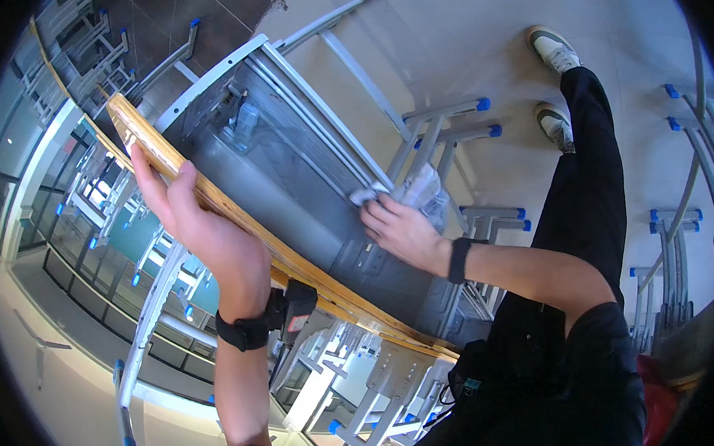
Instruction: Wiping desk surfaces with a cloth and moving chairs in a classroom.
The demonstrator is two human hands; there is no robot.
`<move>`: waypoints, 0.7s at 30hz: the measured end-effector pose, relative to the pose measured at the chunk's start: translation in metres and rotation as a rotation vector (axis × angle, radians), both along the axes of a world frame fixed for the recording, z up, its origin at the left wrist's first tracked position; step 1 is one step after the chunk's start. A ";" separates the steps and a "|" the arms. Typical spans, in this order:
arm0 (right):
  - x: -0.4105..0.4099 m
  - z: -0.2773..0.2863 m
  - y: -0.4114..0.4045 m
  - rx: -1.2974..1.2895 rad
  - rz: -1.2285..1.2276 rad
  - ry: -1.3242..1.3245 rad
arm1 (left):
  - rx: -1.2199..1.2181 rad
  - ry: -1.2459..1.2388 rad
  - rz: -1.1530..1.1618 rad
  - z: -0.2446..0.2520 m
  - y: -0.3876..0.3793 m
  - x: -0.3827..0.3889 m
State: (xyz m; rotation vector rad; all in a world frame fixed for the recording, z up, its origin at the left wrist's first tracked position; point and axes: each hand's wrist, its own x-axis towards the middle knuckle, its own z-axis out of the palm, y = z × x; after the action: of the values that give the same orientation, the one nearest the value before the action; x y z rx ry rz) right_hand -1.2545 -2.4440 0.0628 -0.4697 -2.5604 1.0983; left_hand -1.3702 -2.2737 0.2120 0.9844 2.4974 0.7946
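Observation:
My left hand (192,204) grips the wooden edge of a school desk top (305,272), with the thumb on one face and fingers on the other. The desk top appears tilted in this view. Below it is the desk's grey storage compartment (261,180), open toward me. My right hand (402,232) is at the compartment's near metal rim and holds a crumpled whitish wad (423,193), either cloth or thin plastic. Farther inside the compartment lies a small clear plastic bottle or cup (247,118). Both wrists wear black bands; a dark device (298,305) is strapped at the left one.
Grey metal desk legs with blue end caps (482,104) stand on the pale tiled floor (498,23). More legs (677,242) rise at the right. My legs and shoes (557,51) are at the upper right. Several other desks or chairs (104,189) fill the left side.

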 end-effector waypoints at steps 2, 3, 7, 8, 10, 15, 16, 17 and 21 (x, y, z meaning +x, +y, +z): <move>-0.032 0.001 0.024 -0.018 -0.085 -0.052 | 0.011 -0.015 -0.011 -0.004 0.003 0.003; -0.051 0.006 0.034 -0.026 -0.147 -0.083 | 0.026 -0.016 -0.018 0.000 0.005 0.004; -0.085 0.005 0.031 0.037 -0.129 -0.091 | -0.071 0.100 -0.069 0.002 0.004 0.002; -0.082 0.010 0.022 0.037 -0.016 -0.125 | -0.087 0.112 -0.093 0.004 0.004 0.000; -0.076 -0.002 -0.018 0.043 0.183 -0.085 | -0.082 0.087 -0.062 -0.001 0.005 0.005; -0.067 0.002 -0.068 0.042 0.520 -0.161 | -0.037 0.036 0.007 0.003 0.006 0.011; -0.075 0.002 -0.069 0.039 0.518 -0.154 | -0.040 0.032 0.024 0.003 0.006 0.011; -0.089 0.004 -0.068 0.003 0.530 -0.169 | -0.043 0.038 0.021 0.003 0.005 0.012; -0.155 -0.002 -0.063 0.055 0.410 -0.113 | -0.031 0.007 0.009 0.004 0.004 0.013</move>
State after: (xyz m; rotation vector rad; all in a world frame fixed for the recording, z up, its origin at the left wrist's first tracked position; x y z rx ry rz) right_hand -1.4100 -2.5073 0.0609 0.0128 -2.8581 1.1515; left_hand -1.3569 -2.2701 0.2156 0.9671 2.5139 0.7537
